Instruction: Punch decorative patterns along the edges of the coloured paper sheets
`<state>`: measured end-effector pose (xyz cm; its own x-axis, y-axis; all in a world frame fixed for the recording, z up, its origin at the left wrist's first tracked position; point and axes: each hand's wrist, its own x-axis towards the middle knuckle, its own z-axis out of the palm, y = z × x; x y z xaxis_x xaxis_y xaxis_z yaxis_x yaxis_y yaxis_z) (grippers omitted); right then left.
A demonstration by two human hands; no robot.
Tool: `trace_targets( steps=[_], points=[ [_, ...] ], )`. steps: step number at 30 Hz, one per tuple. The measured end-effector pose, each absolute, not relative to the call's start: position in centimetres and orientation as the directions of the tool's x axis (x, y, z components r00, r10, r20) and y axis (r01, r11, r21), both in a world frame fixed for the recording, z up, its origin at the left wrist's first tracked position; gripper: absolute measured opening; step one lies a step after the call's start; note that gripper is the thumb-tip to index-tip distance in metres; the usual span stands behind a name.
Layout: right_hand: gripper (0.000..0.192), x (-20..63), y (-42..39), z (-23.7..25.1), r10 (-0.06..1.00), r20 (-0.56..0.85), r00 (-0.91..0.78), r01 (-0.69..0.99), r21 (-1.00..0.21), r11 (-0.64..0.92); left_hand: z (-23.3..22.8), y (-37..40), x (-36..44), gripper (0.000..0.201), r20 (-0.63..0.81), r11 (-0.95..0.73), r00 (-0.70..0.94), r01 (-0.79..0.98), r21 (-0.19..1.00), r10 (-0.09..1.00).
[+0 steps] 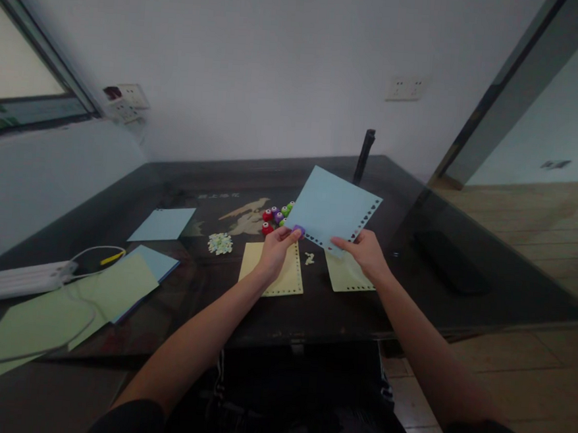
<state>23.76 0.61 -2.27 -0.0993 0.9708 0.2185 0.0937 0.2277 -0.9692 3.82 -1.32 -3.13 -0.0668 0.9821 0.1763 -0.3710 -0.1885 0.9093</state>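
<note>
My right hand (364, 251) grips the lower edge of a light blue paper sheet (330, 206) held up over the dark table (312, 310); small holes run along its right and lower edges. My left hand (275, 248) pinches a small purple punch (298, 230) clamped on the sheet's lower left corner. Two yellow sheets with punched borders lie flat under my hands, one on the left (284, 279) and one on the right (347, 276).
A cluster of red, purple and green punches (275, 217) sits behind the sheet. A heap of paper bits (220, 243) lies to the left. A blue sheet (162, 224), stacked green and blue papers (110, 290), a white power strip (17, 280) and a dark post (364, 157) stand around.
</note>
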Motion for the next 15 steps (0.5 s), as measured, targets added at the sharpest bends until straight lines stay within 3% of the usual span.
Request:
trace_targets(
  steps=[15],
  points=[
    [0.041,23.92,0.78,-2.65,0.972,0.236,0.014,0.12,-0.965,0.232,-3.36,-1.51,4.33,0.027,0.18,-0.182,-0.037,-0.359,0.915,0.983]
  ],
)
